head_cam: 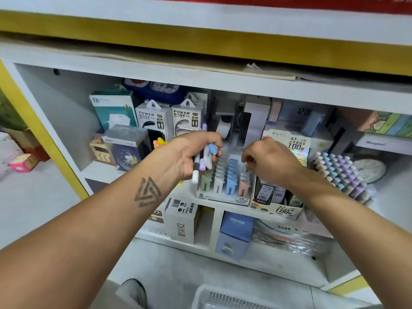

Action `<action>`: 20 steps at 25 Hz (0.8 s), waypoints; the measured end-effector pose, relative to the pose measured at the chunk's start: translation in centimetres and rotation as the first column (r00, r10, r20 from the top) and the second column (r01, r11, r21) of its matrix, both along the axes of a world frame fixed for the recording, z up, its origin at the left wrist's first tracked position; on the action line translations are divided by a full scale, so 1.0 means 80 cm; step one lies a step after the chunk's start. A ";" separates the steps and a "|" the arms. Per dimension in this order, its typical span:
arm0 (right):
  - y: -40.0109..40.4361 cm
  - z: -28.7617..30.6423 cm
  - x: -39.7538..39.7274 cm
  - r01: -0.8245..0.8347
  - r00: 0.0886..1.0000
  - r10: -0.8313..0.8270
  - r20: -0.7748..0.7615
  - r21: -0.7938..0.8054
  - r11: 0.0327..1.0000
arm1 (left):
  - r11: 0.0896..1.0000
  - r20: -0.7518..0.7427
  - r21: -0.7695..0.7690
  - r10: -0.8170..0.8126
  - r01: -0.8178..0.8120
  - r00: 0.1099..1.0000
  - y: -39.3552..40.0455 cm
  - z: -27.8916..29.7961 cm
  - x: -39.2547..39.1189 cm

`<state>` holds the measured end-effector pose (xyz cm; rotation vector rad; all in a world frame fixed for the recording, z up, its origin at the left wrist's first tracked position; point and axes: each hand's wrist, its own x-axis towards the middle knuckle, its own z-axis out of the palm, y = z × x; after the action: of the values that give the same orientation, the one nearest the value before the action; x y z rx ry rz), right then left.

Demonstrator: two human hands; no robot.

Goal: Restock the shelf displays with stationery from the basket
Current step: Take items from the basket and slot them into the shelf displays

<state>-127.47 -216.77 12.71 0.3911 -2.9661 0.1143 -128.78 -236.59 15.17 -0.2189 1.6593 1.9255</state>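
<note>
A bunch of pens [204,161] was clamped in the left hand [189,157] above the display box [225,186]; the right hand [269,161], possibly pinching one, risked toppling slotted rows.

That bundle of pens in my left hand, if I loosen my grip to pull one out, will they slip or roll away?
Probably slip: the pens look smooth and round, fanned loosely in the left hand, one white cap hanging below the fist. They are likely light and stiff. Any that fall would likely roll, perhaps toward the basket below.
</note>
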 end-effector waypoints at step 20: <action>-0.007 0.039 0.006 0.269 0.924 0.189 0.333 -0.916 0.296 | 0.971 -0.080 -0.047 -0.236 0.232 0.969 0.015 -0.004 0.003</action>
<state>-126.95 -217.37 15.80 0.0827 -2.4988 2.0799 -128.53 -235.36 14.86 0.0448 1.6939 1.7492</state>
